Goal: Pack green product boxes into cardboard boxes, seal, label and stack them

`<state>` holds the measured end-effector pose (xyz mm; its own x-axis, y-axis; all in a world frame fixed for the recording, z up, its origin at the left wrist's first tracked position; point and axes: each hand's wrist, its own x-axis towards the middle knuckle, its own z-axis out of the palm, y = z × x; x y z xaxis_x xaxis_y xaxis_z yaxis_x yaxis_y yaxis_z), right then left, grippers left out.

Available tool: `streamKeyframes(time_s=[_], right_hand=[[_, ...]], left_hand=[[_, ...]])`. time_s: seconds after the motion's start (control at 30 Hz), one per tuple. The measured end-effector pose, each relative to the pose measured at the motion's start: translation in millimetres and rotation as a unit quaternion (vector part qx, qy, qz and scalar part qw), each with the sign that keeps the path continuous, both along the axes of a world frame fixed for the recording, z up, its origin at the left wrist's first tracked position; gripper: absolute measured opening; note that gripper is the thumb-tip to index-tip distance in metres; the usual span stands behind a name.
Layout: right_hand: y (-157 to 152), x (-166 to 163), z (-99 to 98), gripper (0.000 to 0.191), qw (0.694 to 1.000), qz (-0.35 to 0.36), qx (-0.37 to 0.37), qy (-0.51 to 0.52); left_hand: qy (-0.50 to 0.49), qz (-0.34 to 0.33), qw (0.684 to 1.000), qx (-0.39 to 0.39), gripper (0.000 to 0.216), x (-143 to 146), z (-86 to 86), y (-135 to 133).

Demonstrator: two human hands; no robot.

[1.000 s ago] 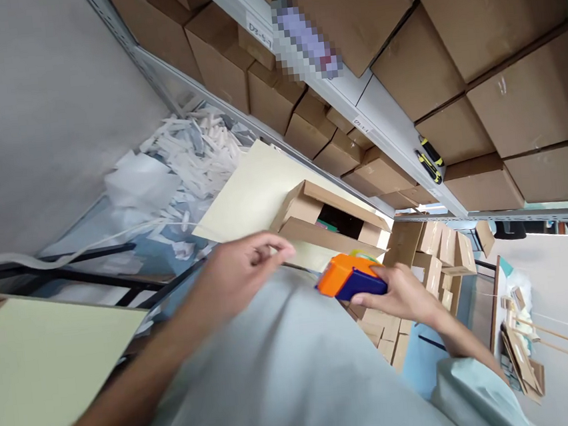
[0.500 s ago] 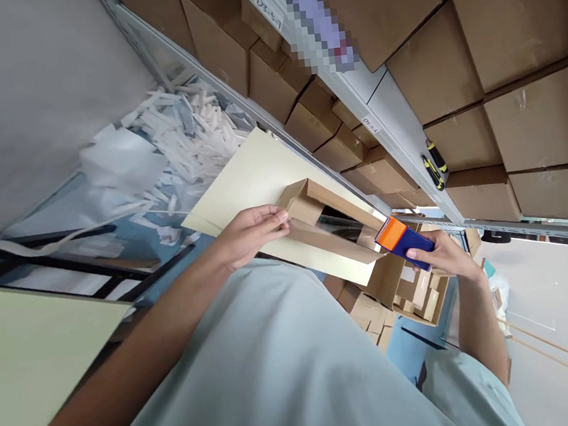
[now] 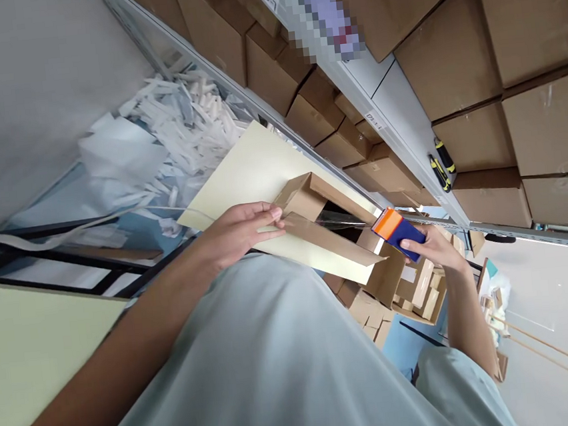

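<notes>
The shelf (image 3: 405, 114) runs diagonally across the upper right, packed with cartons (image 3: 453, 42). Below it, a cream board (image 3: 239, 160) lies beside a heap of white scraps (image 3: 191, 135). On the board sits the box (image 3: 337, 238), long and narrow, its long flaps up and its middle dark inside.

The left hand (image 3: 243, 233) is at the box's left end, thumb and fingertips pinched together, apparently on the end of the tape. The right hand (image 3: 438, 245) is closed around the back of the orange and blue dispenser (image 3: 399, 234), which is just beyond the box's right end. Two cutters (image 3: 439, 172) lie on the shelf edge above it.

A second ago the dispenser was low, in front of the body, and the left hand was apart from the box. Now the hands stand at opposite ends of the box, and a clear strip of tape (image 3: 345, 222) spans its opening between them. So the tape is drawn out along the box while the flaps are up; being clear, it is hard to follow, and whether it touches the cardboard anywhere I cannot tell.
</notes>
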<state>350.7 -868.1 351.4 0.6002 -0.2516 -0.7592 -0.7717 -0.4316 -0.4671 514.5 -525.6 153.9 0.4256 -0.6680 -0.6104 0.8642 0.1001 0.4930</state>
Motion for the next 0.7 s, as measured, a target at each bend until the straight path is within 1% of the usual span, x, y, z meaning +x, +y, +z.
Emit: streamKeyframes(time_s=[0.1, 0.2, 0.33, 0.5, 0.7], right_hand=[[-6.6, 3.2, 9.9, 0.061, 1.0, 0.002, -0.012, -0.014], [-11.9, 7.7, 8.7, 0.064, 1.0, 0.003, -0.01, -0.02], [-13.7, 12.5, -3.5, 0.068, 1.0, 0.011, 0.003, -0.017], [-14.3, 14.1, -21.9, 0.07, 0.999, 0.007, 0.031, -0.004], [-13.4, 8.7, -49.0, 0.066, 0.997, -0.014, 0.073, 0.01]], left_hand=[[-0.012, -0.005, 0.999, -0.042, 0.05, 5.0, 11.3, -0.8], [-0.016, 0.009, 0.998, -0.057, 0.046, 12.7, 11.8, -7.4], [-0.024, 0.012, 0.998, -0.053, 0.047, 21.5, 3.5, -15.7], [-0.006, 0.024, 0.999, -0.045, 0.056, 27.2, -4.2, -20.3], [0.011, 0.033, 0.999, -0.033, 0.051, 32.1, -10.8, -22.0]])
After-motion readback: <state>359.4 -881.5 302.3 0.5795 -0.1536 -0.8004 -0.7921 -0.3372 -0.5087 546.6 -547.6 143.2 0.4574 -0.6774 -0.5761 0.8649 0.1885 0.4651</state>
